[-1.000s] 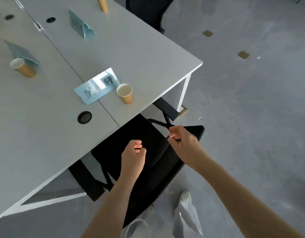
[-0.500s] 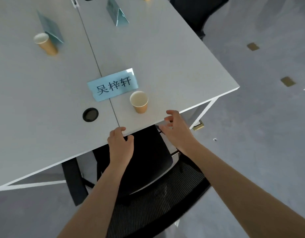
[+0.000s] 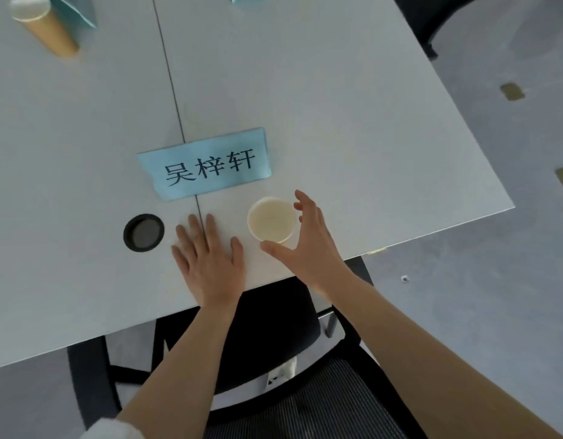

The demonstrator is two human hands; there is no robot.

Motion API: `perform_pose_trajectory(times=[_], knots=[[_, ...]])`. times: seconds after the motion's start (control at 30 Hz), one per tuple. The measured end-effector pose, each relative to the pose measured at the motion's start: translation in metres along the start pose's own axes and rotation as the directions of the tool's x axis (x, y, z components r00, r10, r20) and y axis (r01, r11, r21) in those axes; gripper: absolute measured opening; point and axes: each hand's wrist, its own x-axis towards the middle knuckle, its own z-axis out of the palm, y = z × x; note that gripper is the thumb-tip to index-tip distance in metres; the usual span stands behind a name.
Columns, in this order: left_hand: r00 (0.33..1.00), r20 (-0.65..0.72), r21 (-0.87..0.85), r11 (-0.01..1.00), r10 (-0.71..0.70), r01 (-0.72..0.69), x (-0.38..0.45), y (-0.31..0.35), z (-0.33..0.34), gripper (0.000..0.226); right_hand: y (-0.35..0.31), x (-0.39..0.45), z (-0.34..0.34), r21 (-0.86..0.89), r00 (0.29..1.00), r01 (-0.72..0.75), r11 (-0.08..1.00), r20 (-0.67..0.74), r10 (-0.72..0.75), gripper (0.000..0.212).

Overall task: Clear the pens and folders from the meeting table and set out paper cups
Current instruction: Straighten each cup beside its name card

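A brown paper cup (image 3: pixel 271 219) stands upright near the front edge of the grey meeting table (image 3: pixel 337 122), seen from above with its pale inside showing. My right hand (image 3: pixel 305 245) curves around its right side, fingers spread, thumb at its near rim; whether it touches is unclear. My left hand (image 3: pixel 207 261) lies flat on the table just left of the cup, holding nothing. A second paper cup (image 3: pixel 42 26) stands at the far left. No pens or folders are in view.
A blue name card (image 3: pixel 207 166) lies behind the cup. A round black cable hole (image 3: pixel 143 232) sits left of my left hand. A black chair (image 3: pixel 274 337) is tucked under the table edge. Another blue card (image 3: pixel 74 11) stands at far left.
Both hands came up from the chair and the table edge onto the tabletop. The left one now lies flat; the right one has reached around the cup. The view moved closer over the table.
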Motion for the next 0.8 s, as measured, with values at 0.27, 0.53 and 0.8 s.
perform_pose_trajectory(times=[0.27, 0.53, 0.8], knots=[[1.0, 0.028, 0.126, 0.992, 0.0, -0.004, -0.001, 0.002, 0.005, 0.073, -0.008, 0.013, 0.012, 0.01, 0.998, 0.055, 0.998, 0.005, -0.055, 0.079], [0.999, 0.048, 0.176, 0.984, -0.007, -0.001, 0.0, 0.002, 0.006, 0.073, -0.021, 0.072, -0.016, 0.189, 0.945, -0.061, 0.98, -0.306, 0.118, 0.081], [0.999, 0.043, 0.193, 0.981, -0.003, -0.006, 0.0, 0.002, 0.008, 0.073, -0.027, 0.126, -0.022, 0.139, 0.959, -0.066, 0.988, -0.266, 0.101, 0.078]])
